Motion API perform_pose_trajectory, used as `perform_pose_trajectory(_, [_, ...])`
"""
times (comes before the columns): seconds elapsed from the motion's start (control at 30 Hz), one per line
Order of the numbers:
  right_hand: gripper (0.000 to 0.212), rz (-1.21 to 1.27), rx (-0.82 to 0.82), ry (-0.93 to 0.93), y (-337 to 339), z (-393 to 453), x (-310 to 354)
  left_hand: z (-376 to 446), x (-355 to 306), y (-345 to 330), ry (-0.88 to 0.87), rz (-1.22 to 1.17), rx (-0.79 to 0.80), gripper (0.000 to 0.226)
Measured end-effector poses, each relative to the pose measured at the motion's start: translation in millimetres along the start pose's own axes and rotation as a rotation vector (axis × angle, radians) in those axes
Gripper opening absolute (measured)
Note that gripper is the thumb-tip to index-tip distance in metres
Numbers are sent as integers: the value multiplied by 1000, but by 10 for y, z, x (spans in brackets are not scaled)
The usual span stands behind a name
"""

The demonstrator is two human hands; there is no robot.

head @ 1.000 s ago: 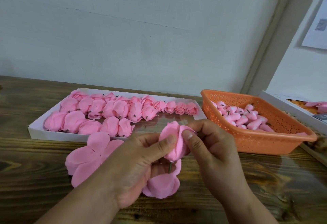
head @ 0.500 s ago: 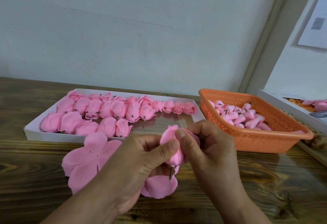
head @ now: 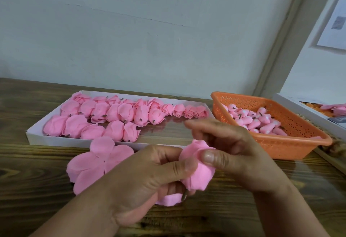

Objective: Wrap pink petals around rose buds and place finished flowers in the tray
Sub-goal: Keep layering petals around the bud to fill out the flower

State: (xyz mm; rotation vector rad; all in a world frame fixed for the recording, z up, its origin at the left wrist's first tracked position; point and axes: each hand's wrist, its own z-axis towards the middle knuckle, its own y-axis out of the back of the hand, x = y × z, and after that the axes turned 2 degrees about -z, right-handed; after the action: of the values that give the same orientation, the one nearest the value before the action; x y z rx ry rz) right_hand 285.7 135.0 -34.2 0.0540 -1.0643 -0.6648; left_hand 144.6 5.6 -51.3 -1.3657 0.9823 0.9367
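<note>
Both hands: left (head: 148,178), right (head: 237,154), thumbs pinching half-wrapped rose (head: 198,169).

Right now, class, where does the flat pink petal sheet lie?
In the head view, the flat pink petal sheet lies on the wooden table, left of centre, just before the white tray and partly behind the left hand.

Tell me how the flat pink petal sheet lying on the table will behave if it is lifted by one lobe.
The flat petal sheet looks thin, so it would probably droop. It likely weighs little. The cuts between its lobes suggest it may tear if tugged. The petals in the left hand and right hand bend easily.
</note>
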Motion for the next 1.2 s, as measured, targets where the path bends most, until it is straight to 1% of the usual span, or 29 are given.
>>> perform_pose_trajectory(0.1, [29,99,76,-30,-19,15,51,-21,-20,3,22,-45,39,59])
perform_pose_trajectory(0.17, [27,148,73,-68,-40,15,68,-23,-29,-9,29,-68,38,67])
perform_pose_trajectory(0.2, [27,163,50,-87,-53,9,68,-18,-31,-13,31,-95,29,66])
perform_pose_trajectory(0.3, [23,137,-73,-112,-84,-16,42,-2,-33,-23,20,-176,-50,47])
perform_pose_trajectory(0.33, [21,111,-124,-111,-95,-18,38,7,-30,-24,2,-178,-93,45])
perform_pose_trajectory(0.37, [20,80,-171,-107,-106,-17,36,21,-21,-21,-30,-161,-144,47])
perform_pose_trajectory(0.43, [21,7,-246,-106,-137,-10,37,55,26,-14,-140,-53,-259,46])
perform_pose_trajectory(0.5, [21,-73,-288,-118,-174,4,37,78,69,-39,-256,90,-360,34])
perform_pose_trajectory(0.53, [22,-109,-298,-128,-191,12,38,84,82,-49,-296,139,-390,28])
perform_pose_trajectory(0.63, [23,-174,-316,-156,-226,39,41,92,113,-62,-331,192,-399,31])
perform_pose_trajectory(0.8, [21,-237,-263,-172,-222,73,59,83,80,-53,-169,-53,-323,39])
perform_pose_trajectory(0.93, [21,-152,-259,-180,-223,62,39,77,45,-59,-62,-224,-261,32])
perform_pose_trajectory(1.03, [17,-2,-349,-140,-242,56,33,76,15,-59,-30,-372,-268,32])
perform_pose_trajectory(1.1, [19,79,-434,-114,-228,46,21,69,-9,-57,-26,-441,-271,32])
perform_pose_trajectory(1.2, [12,52,-506,-16,-209,5,16,48,-42,-51,4,-522,-243,30])
